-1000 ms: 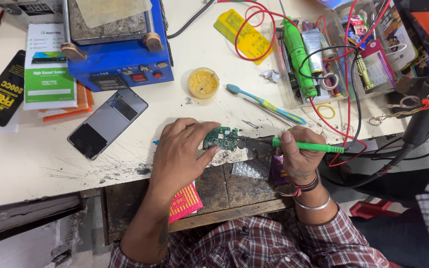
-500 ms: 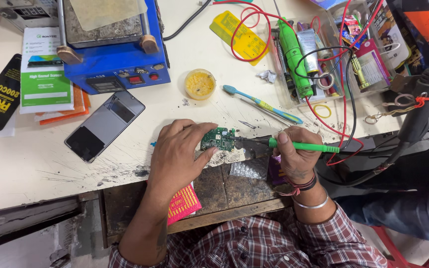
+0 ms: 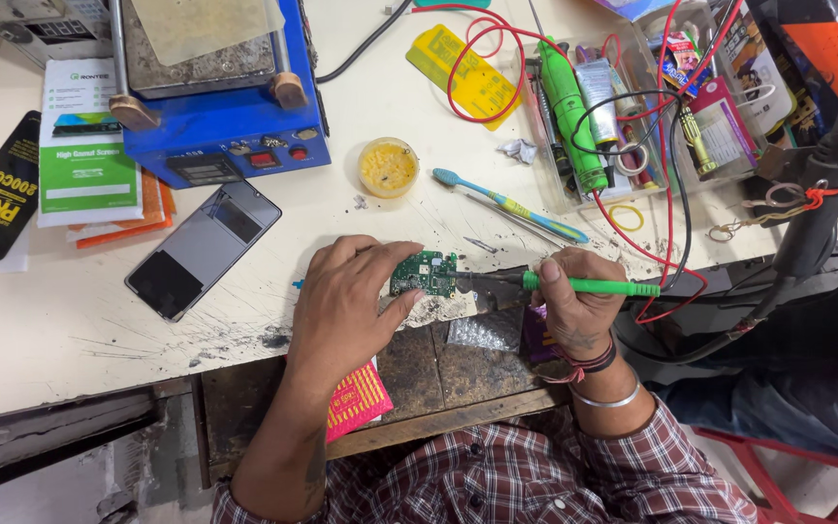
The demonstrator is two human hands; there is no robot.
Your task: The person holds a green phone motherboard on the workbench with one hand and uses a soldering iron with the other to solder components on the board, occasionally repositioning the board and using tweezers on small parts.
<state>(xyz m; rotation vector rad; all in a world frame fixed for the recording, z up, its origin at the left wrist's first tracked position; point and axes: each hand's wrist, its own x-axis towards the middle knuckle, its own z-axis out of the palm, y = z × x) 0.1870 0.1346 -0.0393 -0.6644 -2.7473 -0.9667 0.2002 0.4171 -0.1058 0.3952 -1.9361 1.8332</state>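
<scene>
My right hand [image 3: 574, 306] pinches the green soldering iron [image 3: 589, 286], left hand [image 3: 346, 311] pressing the circuit board [image 3: 424, 274] flat near the bench edge [image 3: 244, 364]; phone [image 3: 203, 249] sits left.

one green circuit board [image 3: 424, 273]. one green-handled soldering iron [image 3: 574, 285]. one toothbrush [image 3: 509, 205]. one phone [image 3: 204, 248]. one yellow paste tin [image 3: 387, 167]. one blue heating station [image 3: 220, 107]. two hands: left [image 3: 346, 311], right [image 3: 579, 306].

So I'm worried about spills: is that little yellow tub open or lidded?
Open. The yellow tub shows its yellow paste from above, no lid on it.
</scene>
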